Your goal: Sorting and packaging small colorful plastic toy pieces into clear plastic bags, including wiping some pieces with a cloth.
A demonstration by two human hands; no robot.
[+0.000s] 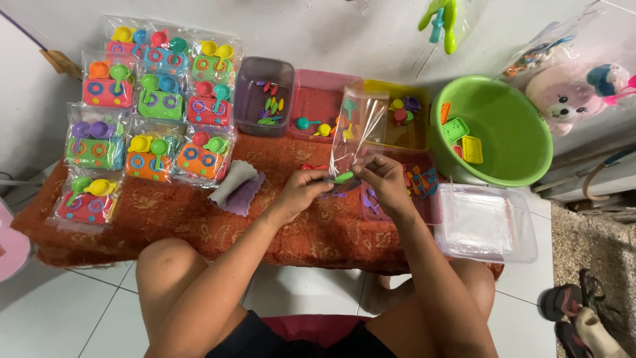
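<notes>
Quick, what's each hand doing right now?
Left hand: closed on a small green plastic toy piece.
Right hand: pinching the mouth of a clear plastic bag.

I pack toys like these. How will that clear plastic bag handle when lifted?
The clear plastic bag is probably floppy and very light: the right hand holds it up by its lower edge, and its film looks thin and creased. Its glossy surface suggests it is likely slippery.

Eleven packed toy stove sets (147,99), four trays (264,86), one green basin (510,126)

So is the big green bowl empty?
No, the green bowl has small toy pieces in it, green, yellow and orange, lying against its left side.
</notes>
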